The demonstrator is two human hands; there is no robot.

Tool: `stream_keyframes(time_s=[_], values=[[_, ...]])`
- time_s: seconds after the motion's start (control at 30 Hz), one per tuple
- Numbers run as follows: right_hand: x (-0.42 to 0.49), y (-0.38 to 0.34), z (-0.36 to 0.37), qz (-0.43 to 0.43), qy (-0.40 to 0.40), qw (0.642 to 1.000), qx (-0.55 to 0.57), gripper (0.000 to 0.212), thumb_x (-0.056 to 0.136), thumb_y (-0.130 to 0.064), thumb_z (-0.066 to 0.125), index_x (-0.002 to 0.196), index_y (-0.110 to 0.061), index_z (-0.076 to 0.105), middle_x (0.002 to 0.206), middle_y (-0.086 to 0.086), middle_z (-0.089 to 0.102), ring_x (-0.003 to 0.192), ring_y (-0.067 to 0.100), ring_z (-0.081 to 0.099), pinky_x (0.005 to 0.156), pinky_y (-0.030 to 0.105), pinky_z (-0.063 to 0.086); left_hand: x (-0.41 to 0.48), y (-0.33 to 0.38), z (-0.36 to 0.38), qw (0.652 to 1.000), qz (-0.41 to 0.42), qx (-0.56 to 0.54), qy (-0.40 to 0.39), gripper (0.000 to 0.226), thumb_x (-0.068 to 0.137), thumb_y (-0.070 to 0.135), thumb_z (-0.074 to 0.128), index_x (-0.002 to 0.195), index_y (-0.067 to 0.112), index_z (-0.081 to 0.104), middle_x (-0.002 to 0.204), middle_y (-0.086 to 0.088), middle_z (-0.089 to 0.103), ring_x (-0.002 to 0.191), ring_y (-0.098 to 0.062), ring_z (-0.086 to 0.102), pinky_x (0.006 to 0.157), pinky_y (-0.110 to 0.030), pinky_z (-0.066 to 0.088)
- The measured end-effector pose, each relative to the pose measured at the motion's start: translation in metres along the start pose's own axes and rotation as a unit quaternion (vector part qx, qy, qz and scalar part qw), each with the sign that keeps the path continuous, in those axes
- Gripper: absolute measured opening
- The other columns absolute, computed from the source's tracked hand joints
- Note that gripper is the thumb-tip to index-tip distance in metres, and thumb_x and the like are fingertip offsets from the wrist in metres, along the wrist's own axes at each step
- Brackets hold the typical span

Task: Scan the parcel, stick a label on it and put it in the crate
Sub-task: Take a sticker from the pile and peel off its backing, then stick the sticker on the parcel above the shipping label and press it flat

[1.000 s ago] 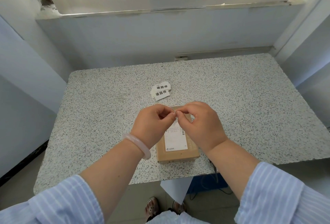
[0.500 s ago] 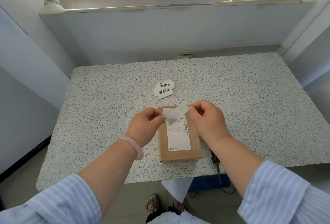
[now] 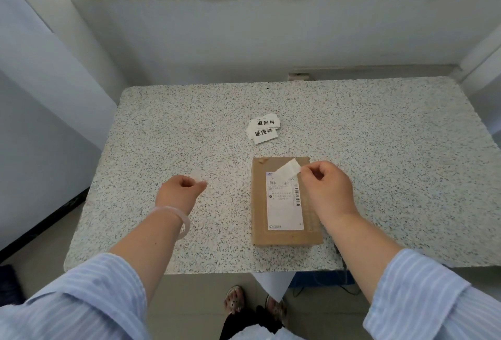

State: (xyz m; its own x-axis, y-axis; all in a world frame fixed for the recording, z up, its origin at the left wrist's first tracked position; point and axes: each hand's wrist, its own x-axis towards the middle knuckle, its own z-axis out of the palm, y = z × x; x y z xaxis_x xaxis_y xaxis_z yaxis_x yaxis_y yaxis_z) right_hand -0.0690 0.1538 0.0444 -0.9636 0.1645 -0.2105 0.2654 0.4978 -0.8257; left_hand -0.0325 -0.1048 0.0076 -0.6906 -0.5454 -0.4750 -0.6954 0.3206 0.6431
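On the speckled desk, near its front edge, the brown parcel lies flat, long axis running away from the person, printed shipping sheet facing up. The right hand hovers over the parcel's far right corner, fingers pinched on one end of the small white label, which slants down-left just above the sheet's top edge. The left hand sits well to the left, fingers curled around what seems a thin translucent backing. Spare labels lie beyond. No crate is visible. The right hand is nearer; the label likely needs only lowering.
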Motion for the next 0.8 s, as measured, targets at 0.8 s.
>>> stream_keyframes(time_s=[0.8], values=[[-0.006, 0.003, 0.010, -0.130, -0.044, 0.987, -0.081, 0.011, 0.089, -0.025, 0.060, 0.084, -0.018, 0.068, 0.084, -0.009, 0.057, 0.082, 0.010, 0.053, 0.073, 0.024, 0.043, -0.066, 0.073, 0.069, 0.941, 0.037, -0.211, -0.262, 0.023, 0.089, 0.030, 0.065, 0.105, 0.014, 0.071, 0.097, 0.003, 0.077, 0.091, -0.011, 0.071, 0.082, -0.033, 0.059]])
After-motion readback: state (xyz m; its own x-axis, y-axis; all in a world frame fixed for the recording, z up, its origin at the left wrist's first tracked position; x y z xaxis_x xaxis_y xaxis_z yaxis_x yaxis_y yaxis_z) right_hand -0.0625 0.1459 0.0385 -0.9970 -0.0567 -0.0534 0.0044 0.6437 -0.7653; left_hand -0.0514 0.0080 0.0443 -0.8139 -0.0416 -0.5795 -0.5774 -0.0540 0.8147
